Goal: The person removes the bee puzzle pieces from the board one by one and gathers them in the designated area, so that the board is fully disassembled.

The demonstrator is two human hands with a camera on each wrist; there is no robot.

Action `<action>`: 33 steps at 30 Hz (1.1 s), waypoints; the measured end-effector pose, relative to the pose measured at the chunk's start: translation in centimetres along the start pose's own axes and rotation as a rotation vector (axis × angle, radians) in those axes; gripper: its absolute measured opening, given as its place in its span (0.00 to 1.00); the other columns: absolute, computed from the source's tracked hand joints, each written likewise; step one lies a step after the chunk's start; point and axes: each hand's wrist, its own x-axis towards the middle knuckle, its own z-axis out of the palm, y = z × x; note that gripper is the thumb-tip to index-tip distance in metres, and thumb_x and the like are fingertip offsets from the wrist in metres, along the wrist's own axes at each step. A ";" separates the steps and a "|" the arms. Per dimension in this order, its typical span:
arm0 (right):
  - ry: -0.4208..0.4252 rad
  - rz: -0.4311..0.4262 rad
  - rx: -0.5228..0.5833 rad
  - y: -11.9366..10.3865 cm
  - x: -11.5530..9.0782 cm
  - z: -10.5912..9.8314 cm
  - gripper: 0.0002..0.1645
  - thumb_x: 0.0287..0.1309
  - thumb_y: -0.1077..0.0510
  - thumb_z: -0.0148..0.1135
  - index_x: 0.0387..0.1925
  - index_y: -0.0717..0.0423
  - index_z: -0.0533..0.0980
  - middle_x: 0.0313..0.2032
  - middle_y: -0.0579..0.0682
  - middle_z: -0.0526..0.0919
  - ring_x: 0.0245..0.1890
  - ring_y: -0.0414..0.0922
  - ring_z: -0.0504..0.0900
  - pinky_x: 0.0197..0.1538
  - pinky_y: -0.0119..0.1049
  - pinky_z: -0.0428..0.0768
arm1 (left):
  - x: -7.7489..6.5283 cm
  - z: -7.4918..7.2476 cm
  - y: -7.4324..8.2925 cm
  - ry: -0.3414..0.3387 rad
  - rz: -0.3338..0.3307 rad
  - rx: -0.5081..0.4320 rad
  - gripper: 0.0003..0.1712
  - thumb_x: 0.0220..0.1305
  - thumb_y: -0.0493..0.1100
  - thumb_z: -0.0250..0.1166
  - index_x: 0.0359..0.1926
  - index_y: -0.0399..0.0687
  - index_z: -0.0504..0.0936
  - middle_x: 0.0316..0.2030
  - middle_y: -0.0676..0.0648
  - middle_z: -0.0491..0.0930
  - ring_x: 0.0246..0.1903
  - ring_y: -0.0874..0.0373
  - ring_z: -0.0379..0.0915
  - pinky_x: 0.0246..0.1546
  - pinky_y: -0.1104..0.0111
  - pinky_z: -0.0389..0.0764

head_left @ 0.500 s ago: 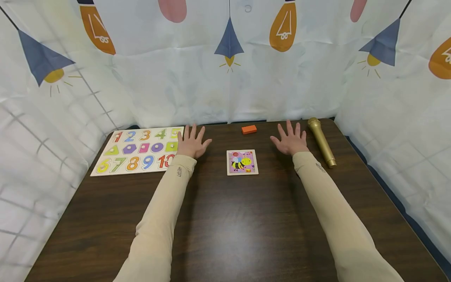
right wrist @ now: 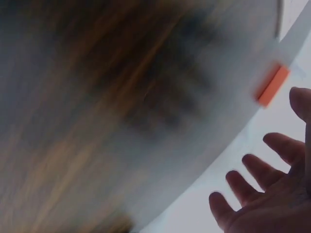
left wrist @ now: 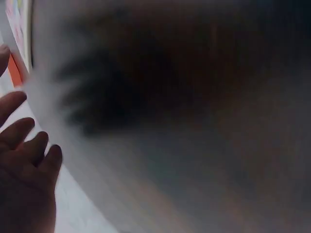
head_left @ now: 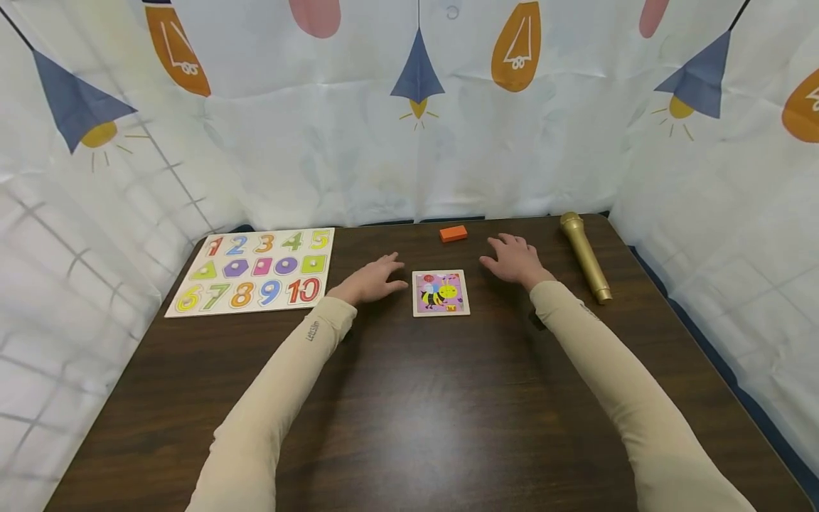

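A small square bee picture puzzle (head_left: 441,293) with a pale wooden rim lies flat mid-table. My left hand (head_left: 371,280) is just left of it, fingers loosely extended toward it and holding nothing. On the puzzle's other side my right hand (head_left: 510,259) hovers with relaxed, slightly bent fingers, also holding nothing. An orange block (head_left: 453,233) lies behind the puzzle, close to the right hand's fingertips; in the right wrist view the orange block (right wrist: 273,85) shows beyond the thumb. The left wrist view catches the left hand (left wrist: 26,165) with spread fingers over the blurred table.
A white number-and-shape board (head_left: 276,278) lies at the left rear of the dark wooden table (head_left: 409,398). A gold microphone (head_left: 585,257) lies at the right rear. A patterned white cloth (head_left: 358,156) hangs behind the table's far edge.
Both hands have shifted inward toward the bee puzzle. The left has come off the number board's edge and turned rightward; the right has moved slightly left, its fingers less spread.
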 end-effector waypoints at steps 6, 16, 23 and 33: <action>-0.007 -0.201 0.140 -2.2 0.1 1.4 0.32 0.69 0.48 0.55 0.68 0.62 0.67 0.68 0.64 0.63 0.68 0.62 0.59 0.67 0.60 0.60 | 0.3 1.4 1.2 0.086 0.083 -0.165 0.22 0.64 0.45 0.67 0.56 0.38 0.80 0.68 0.39 0.66 0.69 0.47 0.59 0.69 0.56 0.60; -0.073 -0.235 0.358 -5.6 0.7 2.9 0.25 0.64 0.51 0.63 0.58 0.58 0.76 0.58 0.57 0.75 0.56 0.53 0.73 0.62 0.50 0.71 | 0.6 2.2 2.0 0.203 0.019 -0.259 0.14 0.59 0.38 0.70 0.46 0.38 0.85 0.57 0.41 0.78 0.60 0.47 0.71 0.64 0.58 0.67; -0.064 -0.241 0.392 -6.5 1.3 3.7 0.23 0.63 0.53 0.64 0.57 0.57 0.77 0.57 0.55 0.75 0.57 0.51 0.73 0.62 0.48 0.71 | 0.7 2.5 1.9 0.189 0.035 -0.229 0.11 0.59 0.37 0.70 0.43 0.38 0.87 0.55 0.41 0.79 0.58 0.47 0.72 0.63 0.58 0.67; -0.082 -0.217 0.407 -7.8 1.7 4.4 0.21 0.63 0.54 0.65 0.56 0.58 0.79 0.55 0.56 0.74 0.52 0.51 0.75 0.58 0.46 0.75 | 0.6 2.6 2.1 0.177 0.015 -0.250 0.13 0.59 0.38 0.71 0.44 0.38 0.86 0.59 0.42 0.77 0.61 0.48 0.70 0.65 0.58 0.66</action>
